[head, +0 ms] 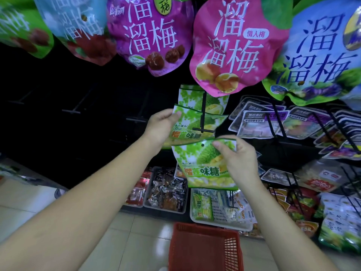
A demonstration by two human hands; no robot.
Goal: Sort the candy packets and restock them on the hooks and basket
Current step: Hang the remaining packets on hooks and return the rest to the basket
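My right hand (237, 159) pinches the top edge of a green durian candy packet (203, 167), held just below the tip of a black hook (203, 122). Its hang hole sits a little under the hook's crossbar. My left hand (162, 126) grips the left edge of another green durian packet (193, 124) that hangs on that hook, with one more packet behind it. A red plastic basket (205, 249) stands on the floor below my hands; its inside looks bare.
Large plum snack bags (230, 45) hang overhead. Hooks with grey and purple packets (273, 122) fill the right side. Empty black hooks (72, 111) jut out at left. A grey bin of wrapped candies (168, 190) and a white bin (218, 210) sit low.
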